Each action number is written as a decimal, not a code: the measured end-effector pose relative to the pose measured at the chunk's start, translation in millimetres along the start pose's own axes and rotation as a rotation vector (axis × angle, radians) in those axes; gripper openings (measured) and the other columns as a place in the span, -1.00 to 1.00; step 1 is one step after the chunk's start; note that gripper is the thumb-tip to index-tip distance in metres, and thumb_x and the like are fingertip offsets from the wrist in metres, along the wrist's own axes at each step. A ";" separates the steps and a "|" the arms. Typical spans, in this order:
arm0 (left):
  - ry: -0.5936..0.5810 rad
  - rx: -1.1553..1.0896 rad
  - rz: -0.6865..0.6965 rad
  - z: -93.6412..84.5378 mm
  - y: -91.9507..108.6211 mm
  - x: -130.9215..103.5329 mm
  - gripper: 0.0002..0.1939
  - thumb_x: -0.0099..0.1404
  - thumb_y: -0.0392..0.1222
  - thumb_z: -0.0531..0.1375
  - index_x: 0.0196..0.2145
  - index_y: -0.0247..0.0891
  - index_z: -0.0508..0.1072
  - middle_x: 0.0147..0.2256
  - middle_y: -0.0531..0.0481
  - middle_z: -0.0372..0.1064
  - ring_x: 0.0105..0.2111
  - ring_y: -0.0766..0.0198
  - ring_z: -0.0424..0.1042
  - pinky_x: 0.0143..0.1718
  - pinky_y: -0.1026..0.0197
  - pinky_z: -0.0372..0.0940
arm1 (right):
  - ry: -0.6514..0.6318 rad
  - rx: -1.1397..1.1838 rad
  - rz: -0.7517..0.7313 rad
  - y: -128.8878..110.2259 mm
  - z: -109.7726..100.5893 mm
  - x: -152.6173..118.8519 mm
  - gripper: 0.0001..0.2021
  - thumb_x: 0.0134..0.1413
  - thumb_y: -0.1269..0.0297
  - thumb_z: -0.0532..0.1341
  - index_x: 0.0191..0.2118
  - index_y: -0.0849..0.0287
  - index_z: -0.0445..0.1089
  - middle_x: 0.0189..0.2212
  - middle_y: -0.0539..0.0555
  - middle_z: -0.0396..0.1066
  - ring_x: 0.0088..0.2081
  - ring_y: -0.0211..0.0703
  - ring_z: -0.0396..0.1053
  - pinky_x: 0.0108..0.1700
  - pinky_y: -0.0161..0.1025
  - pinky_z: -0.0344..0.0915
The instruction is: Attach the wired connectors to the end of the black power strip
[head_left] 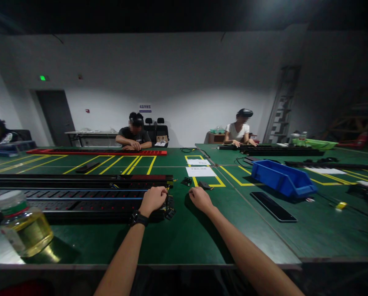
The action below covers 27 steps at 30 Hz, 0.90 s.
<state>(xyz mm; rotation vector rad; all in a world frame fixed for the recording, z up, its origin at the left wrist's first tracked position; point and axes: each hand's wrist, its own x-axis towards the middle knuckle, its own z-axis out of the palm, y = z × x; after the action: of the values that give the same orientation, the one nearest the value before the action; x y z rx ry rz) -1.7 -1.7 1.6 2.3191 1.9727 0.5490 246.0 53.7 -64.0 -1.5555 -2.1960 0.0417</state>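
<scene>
My left hand (154, 200), a black watch (138, 218) on its wrist, is closed at the right end of a long black rail assembly (88, 205). Short wires and a small black end piece (170, 209) show beside its fingers; whatever the fingers pinch is hidden. My right hand (201, 199) is curled closed on the green table, apart from the assembly. Its fingertips are turned away, so any held thing is out of sight. Just beyond it lie a black block (205, 185) and a small black connector-like part (187, 181).
A bottle of yellow liquid (26, 226) stands at the front left. To the right are a blue bin (282, 179) and a phone-like black slab (273, 206). White paper sheets (201, 171) lie among yellow tape lines. Two people work across the table (184, 242), another at far left.
</scene>
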 end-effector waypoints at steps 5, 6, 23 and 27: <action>-0.002 0.007 -0.014 0.0 0.6 0.0 -0.69 0.38 -0.19 0.08 -0.14 -0.04 0.64 -0.10 -0.02 0.64 -0.08 0.10 0.59 -0.08 0.19 0.37 | 0.001 0.011 -0.015 0.7 -0.6 -0.3 -0.76 0.33 0.40 0.13 -0.10 0.19 0.56 -0.13 0.21 0.53 -0.02 -0.03 0.45 -0.03 -0.26 0.26; -0.003 0.008 -0.014 -0.2 0.7 0.0 -0.69 0.38 -0.19 0.08 -0.14 -0.04 0.64 -0.10 -0.01 0.64 -0.08 0.10 0.59 -0.07 0.18 0.37 | 0.001 0.018 -0.015 0.6 -0.7 -0.3 -0.77 0.32 0.41 0.13 -0.11 0.19 0.56 -0.13 0.20 0.53 -0.03 -0.04 0.44 -0.03 -0.26 0.26; -0.006 0.009 0.000 -2.4 1.4 -0.9 -0.68 0.38 -0.19 0.08 -0.14 -0.05 0.64 -0.09 -0.01 0.64 -0.08 0.10 0.58 -0.10 0.19 0.37 | -0.023 0.064 -0.021 1.3 -0.2 0.6 -0.77 0.31 0.43 0.12 -0.12 0.21 0.54 -0.13 0.20 0.53 -0.06 -0.06 0.45 -0.07 -0.27 0.23; -0.010 0.010 -0.002 -1.9 1.3 -0.7 -0.68 0.40 -0.18 0.07 -0.13 -0.05 0.64 -0.09 -0.01 0.64 -0.09 0.12 0.58 -0.09 0.19 0.37 | -0.024 0.066 -0.028 2.9 2.1 1.4 -0.77 0.32 0.43 0.11 -0.10 0.21 0.53 -0.13 0.19 0.52 -0.08 -0.07 0.45 -0.09 -0.28 0.22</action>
<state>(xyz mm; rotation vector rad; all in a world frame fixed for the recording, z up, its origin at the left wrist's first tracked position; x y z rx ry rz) -1.1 -2.9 3.5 2.3204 1.9783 0.5272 247.4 56.4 -66.2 -1.4958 -2.2116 0.1242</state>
